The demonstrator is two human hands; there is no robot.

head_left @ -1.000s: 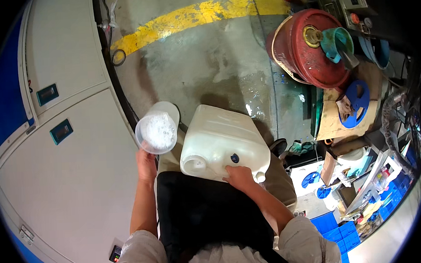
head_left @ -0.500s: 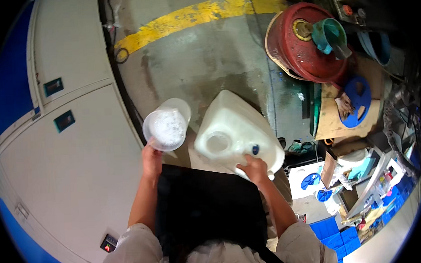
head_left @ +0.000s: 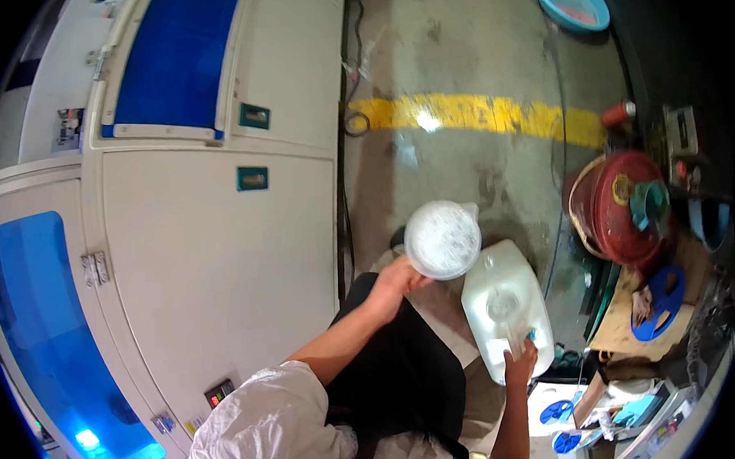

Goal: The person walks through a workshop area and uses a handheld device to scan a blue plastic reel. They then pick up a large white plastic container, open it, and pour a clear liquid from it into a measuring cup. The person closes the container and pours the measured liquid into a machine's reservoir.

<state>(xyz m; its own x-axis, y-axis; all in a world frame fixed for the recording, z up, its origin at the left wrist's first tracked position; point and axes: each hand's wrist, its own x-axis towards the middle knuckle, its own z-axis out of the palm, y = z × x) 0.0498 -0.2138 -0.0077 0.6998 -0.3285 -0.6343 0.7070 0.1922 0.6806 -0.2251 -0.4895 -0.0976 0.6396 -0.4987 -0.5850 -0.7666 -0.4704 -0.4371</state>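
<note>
My left hand is closed on a translucent plastic jug by its near side. White foam shows across the jug's round mouth. The jug is held up by the far left corner of a large whitish plastic jerrycan. My right hand grips the jerrycan at its near end, where the handle seems to be, with the fingers partly hidden. A round opening or recess shows on top of the jerrycan, and a small blue spot lies just beyond my right fingers.
Light cabinets with blue windows line the left. At the right stand a red drum with a green jug on it, a blue reel and a cluttered shelf. A light-blue basin sits far off, beyond the yellow floor line.
My view has swung left, bringing in more of the cabinets. The foamy jug has moved from the jerrycan's left side toward its far left corner. My right hand stays on the jerrycan.
</note>
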